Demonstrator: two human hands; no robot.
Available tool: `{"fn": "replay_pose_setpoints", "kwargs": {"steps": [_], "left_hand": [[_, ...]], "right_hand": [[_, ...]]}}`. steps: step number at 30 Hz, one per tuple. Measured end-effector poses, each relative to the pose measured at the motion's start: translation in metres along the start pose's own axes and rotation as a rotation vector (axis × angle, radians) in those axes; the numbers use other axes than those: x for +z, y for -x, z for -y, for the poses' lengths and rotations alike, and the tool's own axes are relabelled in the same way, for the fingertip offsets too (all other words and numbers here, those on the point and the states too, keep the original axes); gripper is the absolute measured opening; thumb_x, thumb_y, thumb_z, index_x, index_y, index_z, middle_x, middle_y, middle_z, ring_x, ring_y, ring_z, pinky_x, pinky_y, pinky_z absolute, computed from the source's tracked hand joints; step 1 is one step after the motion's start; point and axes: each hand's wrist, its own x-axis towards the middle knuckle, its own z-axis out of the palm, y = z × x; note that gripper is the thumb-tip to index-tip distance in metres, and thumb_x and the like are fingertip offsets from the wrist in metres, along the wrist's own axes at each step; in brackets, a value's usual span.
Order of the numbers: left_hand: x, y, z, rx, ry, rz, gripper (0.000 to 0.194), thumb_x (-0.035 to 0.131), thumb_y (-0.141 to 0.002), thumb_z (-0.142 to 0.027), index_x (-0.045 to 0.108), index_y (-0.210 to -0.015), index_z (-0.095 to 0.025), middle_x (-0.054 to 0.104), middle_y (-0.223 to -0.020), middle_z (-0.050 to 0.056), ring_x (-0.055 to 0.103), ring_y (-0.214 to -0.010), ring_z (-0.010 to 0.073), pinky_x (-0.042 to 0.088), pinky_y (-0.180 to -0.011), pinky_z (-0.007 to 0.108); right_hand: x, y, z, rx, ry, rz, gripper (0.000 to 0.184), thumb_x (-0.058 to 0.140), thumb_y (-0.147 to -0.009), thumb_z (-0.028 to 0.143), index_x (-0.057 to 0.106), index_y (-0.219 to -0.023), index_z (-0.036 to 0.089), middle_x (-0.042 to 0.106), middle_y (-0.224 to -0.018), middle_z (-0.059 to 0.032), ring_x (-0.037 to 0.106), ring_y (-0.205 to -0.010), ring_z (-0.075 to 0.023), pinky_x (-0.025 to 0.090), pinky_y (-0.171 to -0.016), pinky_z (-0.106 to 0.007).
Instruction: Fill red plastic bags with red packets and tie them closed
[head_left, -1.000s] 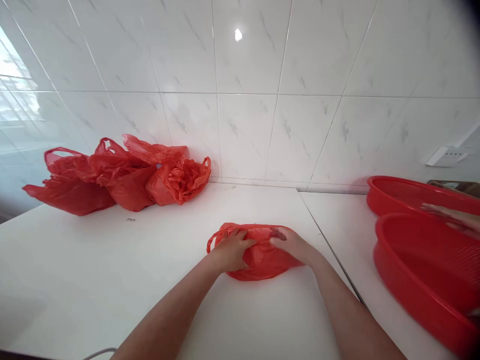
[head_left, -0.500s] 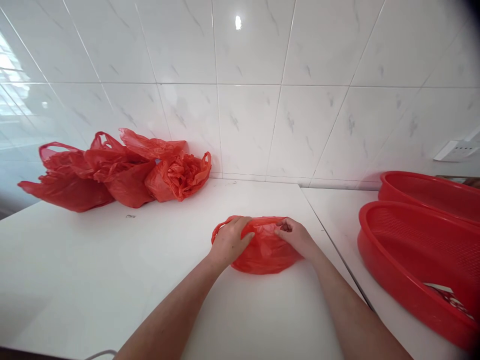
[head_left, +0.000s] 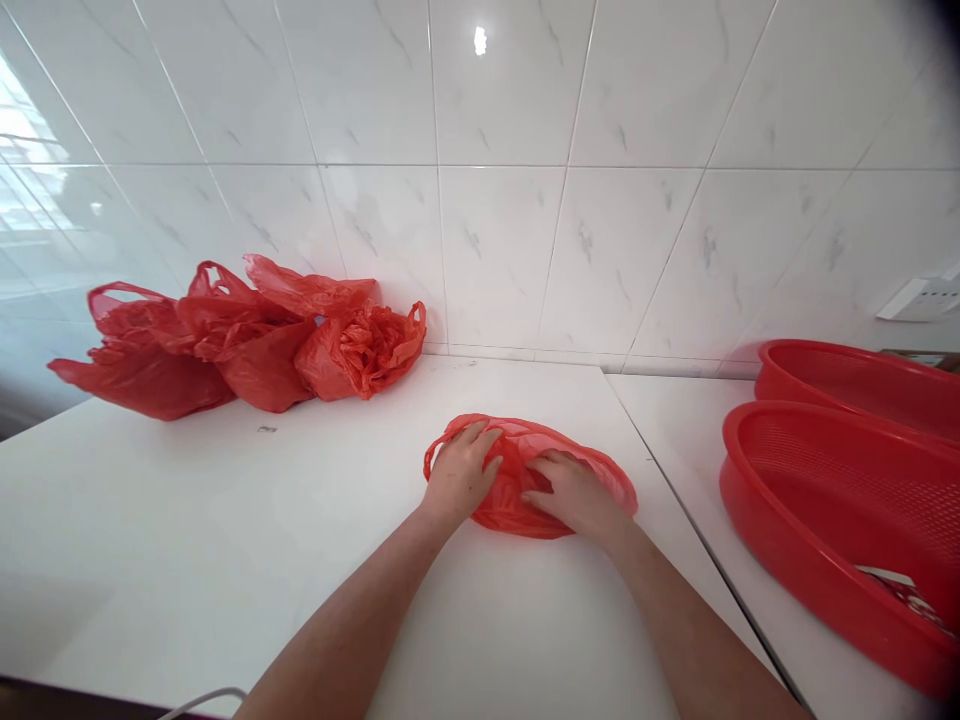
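Observation:
A thin red plastic bag (head_left: 517, 522) lies on the white table, its mouth spread wide and facing up. My left hand (head_left: 459, 478) rests over the bag's left side, fingers slightly apart and thumb held away from them. Beside the left wrist a bag handle loops out. My right hand (head_left: 574, 490) reaches over the near right part of the mouth, fingers spread and touching the plastic inside. Nothing shows between the fingers of either hand. The inside of the bag is partly covered by both hands.
Several full red plastic bags (head_left: 262, 375) stand at the back left against the tiled wall (head_left: 495, 260). Two red plastic baskets (head_left: 814, 575) sit on the right, the nearer one with a patterned item inside. A gap runs between the table sections. A cable (head_left: 202, 697) lies at the front left.
The bag's mouth has opened wider, its rim spreading to the right. My right hand has moved from pinching the far rim to nearer over the bag, fingers now spread. The left hand barely moved.

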Motion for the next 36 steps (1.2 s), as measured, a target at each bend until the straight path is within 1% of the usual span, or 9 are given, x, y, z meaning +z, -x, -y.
{"fn": "replay_pose_setpoints", "kwargs": {"steps": [5, 8, 11, 13, 17, 20, 23, 30, 36], "left_hand": [[-0.018, 0.004, -0.004, 0.146, -0.022, -0.184, 0.028, 0.04, -0.088, -0.018, 0.061, -0.106, -0.023, 0.061, -0.11, 0.008, 0.055, -0.104, 0.0209, 0.042, -0.089, 0.036], [-0.032, 0.003, -0.005, 0.016, -0.087, -0.341, 0.027, 0.049, -0.085, -0.023, 0.06, -0.109, -0.024, 0.052, -0.125, 0.01, 0.047, -0.115, 0.0263, 0.035, -0.096, 0.043], [-0.039, -0.001, 0.002, -0.186, 0.076, -0.416, 0.044, 0.059, -0.078, -0.035, 0.053, -0.12, -0.024, 0.041, -0.135, 0.012, 0.04, -0.122, 0.0291, 0.033, -0.099, 0.046], [-0.037, -0.003, 0.011, -0.347, 0.365, -0.347, 0.05, 0.061, -0.075, -0.042, 0.051, -0.121, -0.025, 0.05, -0.125, 0.011, 0.049, -0.11, 0.0257, 0.041, -0.09, 0.04], [-0.027, -0.004, 0.025, -0.584, 0.936, -0.147, 0.038, 0.059, -0.075, -0.049, 0.062, -0.095, -0.017, 0.06, -0.08, 0.005, 0.054, -0.072, 0.0149, 0.044, -0.064, 0.025], [-0.021, -0.003, 0.026, -0.656, 1.211, -0.075, 0.031, 0.063, -0.072, -0.045, 0.061, -0.081, -0.016, 0.051, -0.068, 0.0, 0.045, -0.058, 0.009, 0.036, -0.051, 0.019], [-0.018, 0.0, 0.024, -0.62, 1.453, 0.09, 0.024, 0.063, -0.074, -0.039, 0.057, -0.072, -0.016, 0.046, -0.066, -0.002, 0.042, -0.056, 0.0073, 0.036, -0.051, 0.019], [-0.005, 0.005, 0.026, -0.569, 1.614, 0.141, 0.018, 0.06, -0.075, -0.033, 0.061, -0.08, -0.016, 0.05, -0.069, 0.001, 0.047, -0.061, 0.0095, 0.042, -0.06, 0.021], [-0.001, 0.006, 0.032, -0.552, 1.721, 0.122, 0.02, 0.06, -0.079, -0.034, 0.065, -0.09, -0.018, 0.056, -0.074, 0.001, 0.051, -0.066, 0.0086, 0.043, -0.065, 0.021]], "right_hand": [[-0.009, 0.001, 0.004, -0.021, -0.03, -0.287, 0.026, 0.039, -0.09, 0.034, 0.061, -0.099, 0.024, 0.063, -0.102, -0.0028, 0.059, -0.087, -0.0177, 0.045, -0.073, -0.03], [-0.007, 0.0, 0.001, 0.039, -0.007, -0.308, 0.027, 0.037, -0.09, 0.031, 0.059, -0.103, 0.026, 0.061, -0.11, -0.0023, 0.059, -0.088, -0.0174, 0.046, -0.073, -0.03], [0.0, -0.003, -0.007, 0.106, -0.01, -0.303, 0.036, 0.042, -0.087, 0.032, 0.047, -0.122, 0.028, 0.052, -0.126, -0.0025, 0.057, -0.099, -0.0189, 0.046, -0.077, -0.031], [0.002, -0.005, -0.011, 0.131, -0.045, -0.276, 0.043, 0.045, -0.086, 0.033, 0.041, -0.128, 0.028, 0.051, -0.128, -0.0027, 0.054, -0.105, -0.0199, 0.046, -0.081, -0.031], [-0.003, -0.004, -0.007, 0.039, -0.103, -0.297, 0.027, 0.038, -0.09, 0.032, 0.055, -0.11, 0.027, 0.059, -0.114, -0.0008, 0.056, -0.1, -0.0173, 0.046, -0.08, -0.029], [-0.008, -0.001, 0.001, -0.041, -0.074, -0.384, 0.028, 0.032, -0.092, 0.032, 0.06, -0.095, 0.024, 0.063, -0.101, -0.0029, 0.058, -0.091, -0.0172, 0.046, -0.074, -0.029], [-0.006, -0.001, 0.001, 0.019, -0.034, -0.359, 0.028, 0.035, -0.091, 0.034, 0.06, -0.095, 0.024, 0.064, -0.098, -0.0035, 0.058, -0.088, -0.0185, 0.045, -0.073, -0.031], [0.012, -0.01, -0.016, 0.039, -0.025, -0.045, 0.041, 0.055, -0.08, 0.033, 0.056, -0.119, 0.023, 0.053, -0.126, -0.0059, 0.045, -0.117, -0.0247, 0.038, -0.096, -0.039], [-0.004, -0.001, 0.002, -0.141, -0.066, -0.328, 0.027, 0.046, -0.086, 0.027, 0.062, -0.108, 0.025, 0.055, -0.121, -0.0045, 0.047, -0.116, -0.0207, 0.04, -0.098, -0.038]]}}
